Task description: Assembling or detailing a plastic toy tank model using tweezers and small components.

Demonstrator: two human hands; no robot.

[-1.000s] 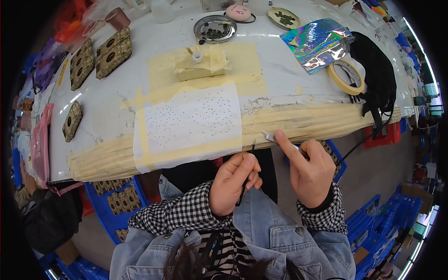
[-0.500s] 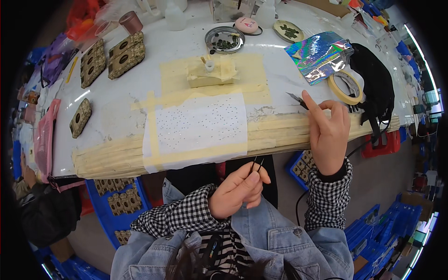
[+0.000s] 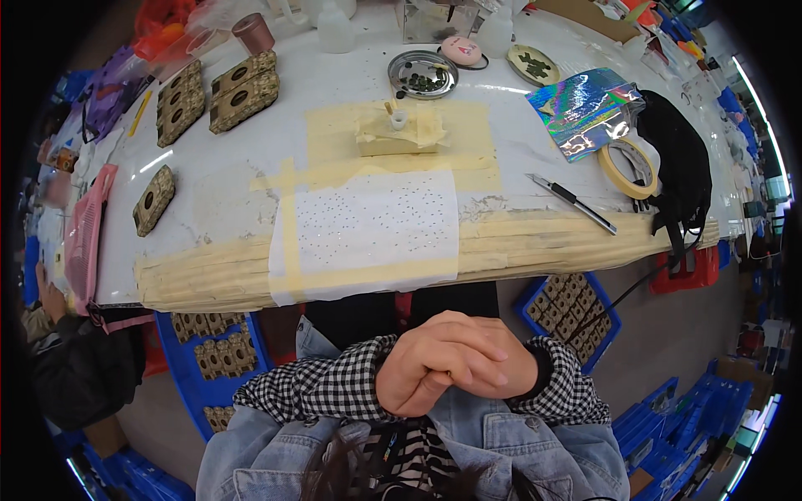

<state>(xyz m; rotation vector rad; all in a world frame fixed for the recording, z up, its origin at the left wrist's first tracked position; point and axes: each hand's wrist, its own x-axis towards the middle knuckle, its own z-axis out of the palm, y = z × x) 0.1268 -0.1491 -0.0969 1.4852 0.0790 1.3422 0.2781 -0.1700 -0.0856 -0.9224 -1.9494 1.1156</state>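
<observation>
My left hand (image 3: pixel 434 355) and my right hand (image 3: pixel 516 355) are pressed together in front of my jacket, just off the table's near edge. The left fingers fold over the right hand, and both hands are closed. Whatever lies between them is hidden; no tweezers show. On the table's right part rests a craft knife (image 3: pixel 576 205) with a black grip and a silver end, its blade pointing far left. Nearest the hands on the table is a white cloth (image 3: pixel 376 250) dotted with tiny dark and shiny specks, taped along its left side and front.
Behind the cloth stands a taped block (image 3: pixel 397 142) with a small white cup. Dishes of dark green pieces (image 3: pixel 424 75) sit farther back. Tape roll (image 3: pixel 626 167), iridescent pouch (image 3: pixel 585 113) and black bag (image 3: pixel 677 159) lie right; camouflage-patterned pieces (image 3: pixel 155 200) left. Blue trays (image 3: pixel 601 301) are below.
My right hand has let go of the craft knife, now on the table, and come down to my left hand. The tweezers seen in my left hand are out of sight.
</observation>
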